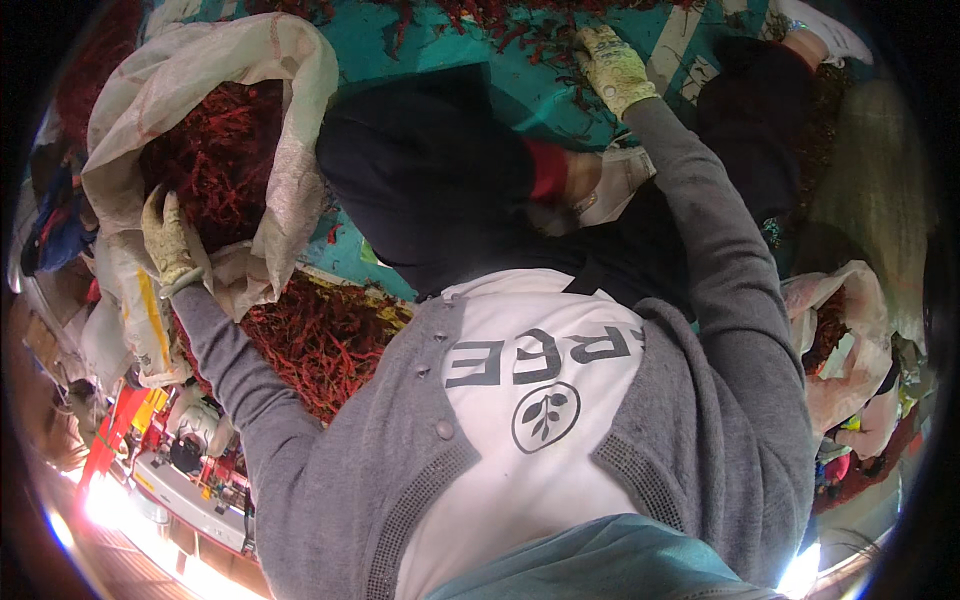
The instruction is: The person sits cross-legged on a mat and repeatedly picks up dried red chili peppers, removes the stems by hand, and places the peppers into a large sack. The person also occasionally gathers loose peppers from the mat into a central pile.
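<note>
My left hand (171, 241), in a pale yellow work glove, is at the near left rim of a white woven sack (304, 112). Its fingers are apart and point into the mouth, with nothing visible between them. Dark red dried chillies (232, 161) lie inside the sack. Farther right, my right hand (616, 73) wears a similar glove and reaches down to the green floor covering (457, 60). Loose dried chillies (532, 37) lie beside its fingertips. Whether those fingers grip any is not clear.
Below the sack, a heap of red chillies (322, 352) lies beside my left forearm. Another open sack (862, 300) stands at my right. My bent legs in dark trousers (420, 142) lie between the hands. A person in blue clothing (67, 232) is at the far left.
</note>
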Motion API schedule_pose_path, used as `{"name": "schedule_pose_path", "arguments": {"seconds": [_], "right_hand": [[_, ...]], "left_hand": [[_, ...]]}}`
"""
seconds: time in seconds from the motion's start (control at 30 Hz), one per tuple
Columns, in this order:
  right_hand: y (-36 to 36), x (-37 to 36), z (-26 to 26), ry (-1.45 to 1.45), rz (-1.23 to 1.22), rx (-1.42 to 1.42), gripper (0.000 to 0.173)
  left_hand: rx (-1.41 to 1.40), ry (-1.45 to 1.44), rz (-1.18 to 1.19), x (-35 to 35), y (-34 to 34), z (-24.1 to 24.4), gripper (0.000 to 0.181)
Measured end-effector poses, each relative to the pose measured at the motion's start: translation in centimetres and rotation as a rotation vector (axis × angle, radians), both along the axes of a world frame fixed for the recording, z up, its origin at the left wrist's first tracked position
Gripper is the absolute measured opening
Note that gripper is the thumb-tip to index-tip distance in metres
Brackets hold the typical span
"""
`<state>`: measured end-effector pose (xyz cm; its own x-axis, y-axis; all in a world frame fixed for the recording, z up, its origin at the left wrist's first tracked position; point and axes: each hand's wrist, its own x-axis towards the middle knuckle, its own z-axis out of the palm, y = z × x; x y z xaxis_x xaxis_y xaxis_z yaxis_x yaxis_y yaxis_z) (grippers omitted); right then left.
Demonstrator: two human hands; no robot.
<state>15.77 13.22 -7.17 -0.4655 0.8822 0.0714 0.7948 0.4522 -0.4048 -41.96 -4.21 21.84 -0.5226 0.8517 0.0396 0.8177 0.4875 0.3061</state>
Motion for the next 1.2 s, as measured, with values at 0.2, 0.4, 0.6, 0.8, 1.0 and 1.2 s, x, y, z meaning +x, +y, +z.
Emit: {"name": "schedule_pose_path", "arguments": {"seconds": [0.2,0.4,0.6,0.8,1.0,1.2], "right_hand": [[0.5,2.5,3.5,-0.055,-0.161,-0.267,0.027],[-0.4,1.2,3.1,0.157,-0.235,-0.426,0.03],[-0.6,-2.8,0.2,-0.121,-0.158,-0.303,0.047],[-2.6,-1.4,-0.8,0.001,-0.266,-0.118,0.042],[-3.3,0.4,7.8,0.748,-0.432,-0.709,0.034],[-5.5,-1.1,11.0,0.529,-0.247,-0.405,0.025]], "left_hand": [[0.3,-0.563,-0.155,18.8,5.8,-4.1,0.024],[-0.06,-0.278,-0.782,33.8,12.4,-20.4,0.032],[-0.269,-0.092,-0.592,36.8,16.0,-26.0,0.038],[-0.234,-0.335,-0.535,36.5,15.7,-25.1,0.037],[-0.157,-1.835,-0.22,34.6,12.1,-22.1,0.031],[-0.222,-2.09,-0.303,36.1,10.9,-19.5,0.032]]}}
